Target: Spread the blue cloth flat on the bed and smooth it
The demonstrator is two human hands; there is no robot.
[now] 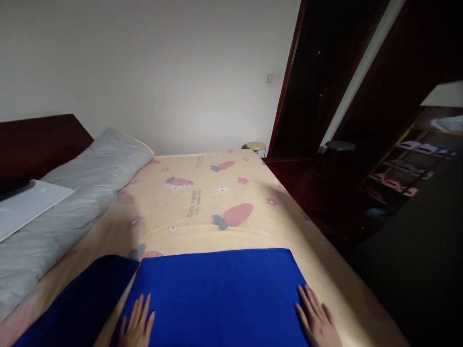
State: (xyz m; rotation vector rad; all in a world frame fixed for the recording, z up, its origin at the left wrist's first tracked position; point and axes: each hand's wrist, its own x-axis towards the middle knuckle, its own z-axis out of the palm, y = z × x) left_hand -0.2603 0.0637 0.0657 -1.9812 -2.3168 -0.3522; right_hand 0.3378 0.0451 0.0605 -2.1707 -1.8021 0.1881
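1. Left hand (pixel 136 322): palm down near the left edge of the blue cloth (pixel 220 294), fingers spread a bit. Not gripping anything, just resting there.

2. Right hand (pixel 319 319): same deal at the right edge, fingers loosely apart and fingertips right around the border. Nothing pinched that I can see.

3. The blue cloth itself is on the patterned bedsheet (pixel 202 238), in front of the person. As for how far along it is: the part in view is spread out flat and looks pretty smooth, with the far edge nearly straight. The near end runs out of frame, so no clue how that bit lies.

4. There's a dark blue fabric section (pixel 81 301) off to the left, angled away. It meets the cloth around the far left corner, with a strip of sheet showing between them lower down. Can't tell if they're one piece.

5. Further left: grey quilted bedding (pixel 104 161) with a flat white panel (pixel 31 205) on it.
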